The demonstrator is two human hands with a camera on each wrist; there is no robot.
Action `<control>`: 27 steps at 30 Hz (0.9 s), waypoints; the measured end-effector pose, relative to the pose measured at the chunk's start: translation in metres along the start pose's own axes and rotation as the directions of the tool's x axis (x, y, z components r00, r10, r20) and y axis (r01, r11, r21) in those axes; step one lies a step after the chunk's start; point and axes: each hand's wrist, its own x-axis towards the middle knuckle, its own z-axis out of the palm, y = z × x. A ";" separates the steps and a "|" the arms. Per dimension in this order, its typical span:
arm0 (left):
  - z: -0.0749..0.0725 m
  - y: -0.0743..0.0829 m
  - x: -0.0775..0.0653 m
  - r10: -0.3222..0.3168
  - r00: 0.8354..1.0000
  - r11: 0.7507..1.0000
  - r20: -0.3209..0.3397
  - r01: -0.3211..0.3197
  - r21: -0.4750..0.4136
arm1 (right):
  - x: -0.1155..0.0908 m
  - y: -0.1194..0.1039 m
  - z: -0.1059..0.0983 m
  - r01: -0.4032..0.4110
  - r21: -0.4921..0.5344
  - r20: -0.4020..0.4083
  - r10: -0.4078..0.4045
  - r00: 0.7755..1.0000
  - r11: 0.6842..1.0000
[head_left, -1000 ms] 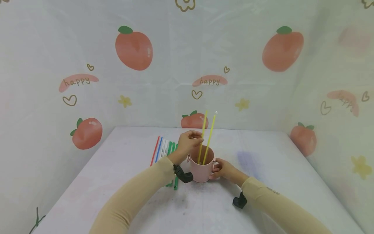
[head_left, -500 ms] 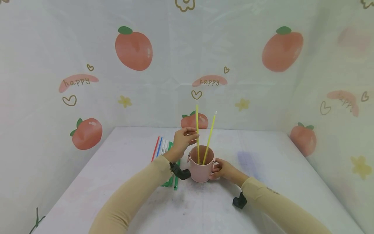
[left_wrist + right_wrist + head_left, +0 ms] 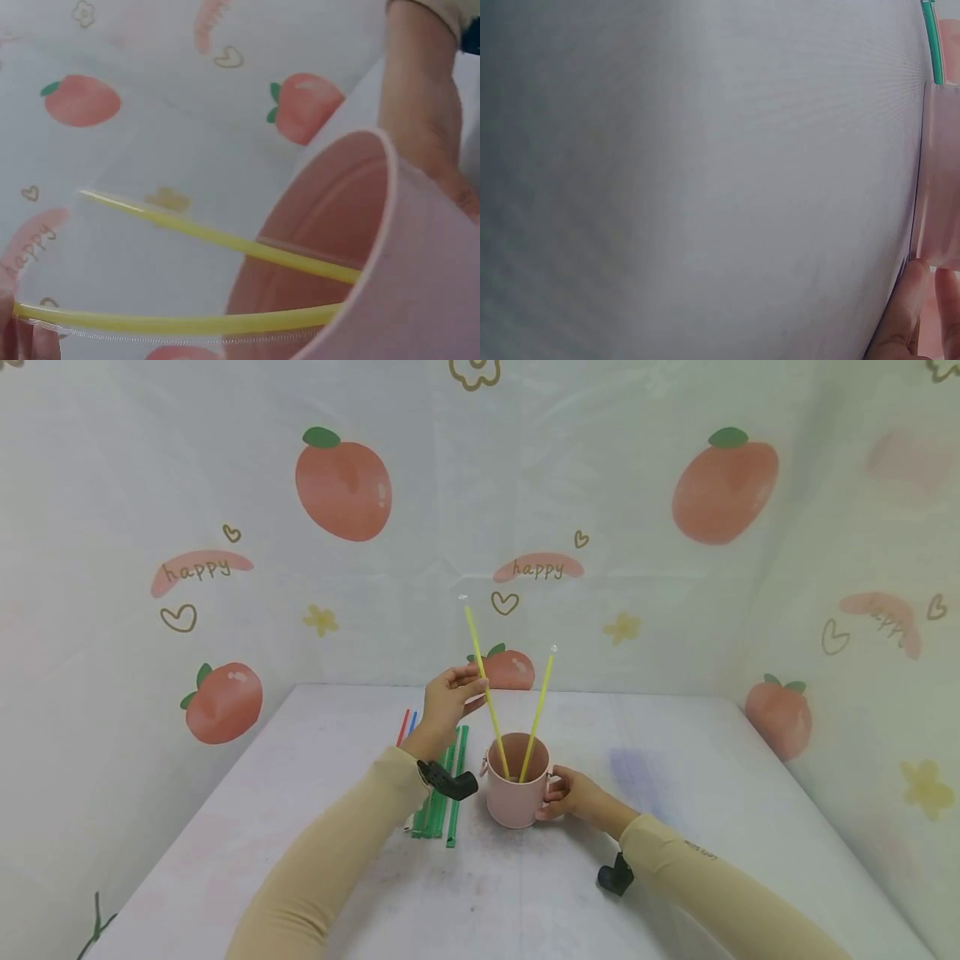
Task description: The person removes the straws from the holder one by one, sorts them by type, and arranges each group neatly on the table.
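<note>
A pink mug (image 3: 516, 803) stands upright on the table, with two yellow straws in clear wrappers leaning out of it. My left hand (image 3: 447, 703) pinches the left-hand straw (image 3: 495, 722) partway up, and that straw's lower end is inside the mug. The other straw (image 3: 539, 710) tilts right, touched by neither hand. In the left wrist view both straws run into the mug (image 3: 442, 262), with fingertips (image 3: 46, 343) at the edge on the wrapper. My right hand (image 3: 588, 797) grips the mug at its handle; the right wrist view catches only fingers (image 3: 904, 311) against the mug.
Left of the mug lie several green strips (image 3: 456, 793), partly covered by my left forearm. Beyond them poke out a red stick (image 3: 403, 727) and a blue stick (image 3: 412, 722). A printed white cloth backdrop (image 3: 420, 635) rises behind the table.
My left hand has moved left and slightly up, swinging the pinched straw's top from right-leaning to left-leaning. The mug, the other straw and my right hand stay put.
</note>
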 end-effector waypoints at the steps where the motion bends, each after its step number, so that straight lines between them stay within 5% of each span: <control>1: -0.002 0.002 0.001 0.000 1.000 1.000 -0.003 0.000 -0.014 | 0.000 0.000 0.000 0.001 0.003 0.000 -0.001 1.000 1.000; 11: -0.015 0.017 0.011 -0.035 0.998 0.995 -0.056 0.029 -0.095 | 0.000 -0.001 0.000 -0.004 -0.007 -0.006 0.004 1.000 1.000; 27: -0.065 0.010 0.029 -0.079 0.986 0.997 -0.147 0.081 0.005 | 0.000 -0.001 0.000 -0.017 -0.011 -0.016 0.017 1.000 1.000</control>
